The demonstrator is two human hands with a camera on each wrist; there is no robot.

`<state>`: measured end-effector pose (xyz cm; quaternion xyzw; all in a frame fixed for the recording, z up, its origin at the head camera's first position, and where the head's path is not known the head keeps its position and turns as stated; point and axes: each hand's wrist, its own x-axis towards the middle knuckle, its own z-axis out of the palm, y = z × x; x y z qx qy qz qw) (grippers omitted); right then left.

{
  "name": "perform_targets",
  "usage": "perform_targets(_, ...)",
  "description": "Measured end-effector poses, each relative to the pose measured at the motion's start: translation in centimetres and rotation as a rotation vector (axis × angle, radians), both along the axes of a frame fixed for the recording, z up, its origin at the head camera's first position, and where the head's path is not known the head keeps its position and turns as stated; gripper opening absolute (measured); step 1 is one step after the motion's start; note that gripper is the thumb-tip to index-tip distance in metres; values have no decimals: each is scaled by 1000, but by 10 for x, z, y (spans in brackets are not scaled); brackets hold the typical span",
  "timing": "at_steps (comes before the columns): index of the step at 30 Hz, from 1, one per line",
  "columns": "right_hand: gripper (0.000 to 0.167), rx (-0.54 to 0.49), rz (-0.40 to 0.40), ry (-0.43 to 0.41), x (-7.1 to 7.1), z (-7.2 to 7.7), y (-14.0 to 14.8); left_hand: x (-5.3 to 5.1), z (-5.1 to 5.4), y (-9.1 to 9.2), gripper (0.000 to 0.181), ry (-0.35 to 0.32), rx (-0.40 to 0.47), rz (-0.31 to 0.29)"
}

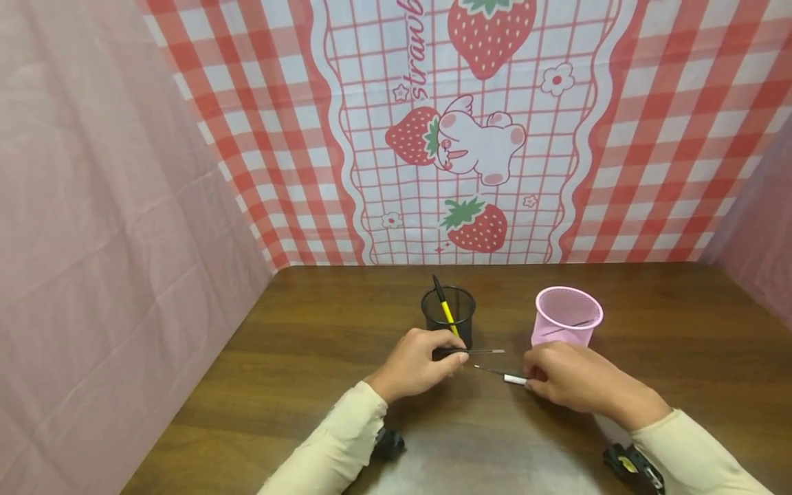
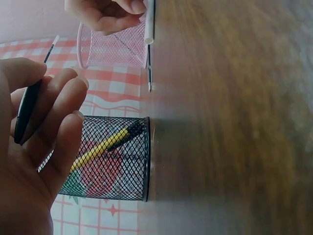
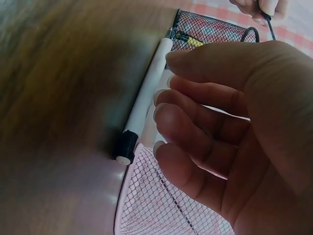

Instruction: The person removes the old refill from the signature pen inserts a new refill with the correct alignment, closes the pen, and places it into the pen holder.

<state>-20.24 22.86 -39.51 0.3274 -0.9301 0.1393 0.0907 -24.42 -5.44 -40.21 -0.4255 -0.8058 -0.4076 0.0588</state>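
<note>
My left hand (image 1: pixel 421 361) pinches a slim tool with a black handle (image 2: pixel 29 107); its thin shaft ends in a pale tip and points right, above the table. On the tabletop lies a similar tool with a white handle (image 3: pixel 149 88), a black end and a thin shaft pointing left. Beside it is my right hand (image 1: pixel 575 378), fingers loosely bent, thumb tip at the white handle; whether it touches cannot be told. Behind the left hand stands a black mesh cup (image 1: pixel 467 333) holding a yellow-and-black pen (image 1: pixel 447 313). A pink mesh cup (image 1: pixel 547 330) stands behind the right hand.
A thin dark rod (image 1: pixel 566 328) leans inside the pink cup. The brown wooden table (image 1: pixel 297 385) reaches back to a red-and-white strawberry cloth (image 1: pixel 278 137). Pale pink cloth (image 1: pixel 93 227) hangs along the left side.
</note>
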Motion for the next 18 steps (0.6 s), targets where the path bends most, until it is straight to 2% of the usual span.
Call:
perform_targets(6, 31, 17, -12, -9, 0, -2, 1, 0, -1, -1, 10, 29, -15, 18)
perform_targets(18, 36, 47, -55, -34, 2, -3, 0, 2, -1, -1, 10, -1, -17, 8)
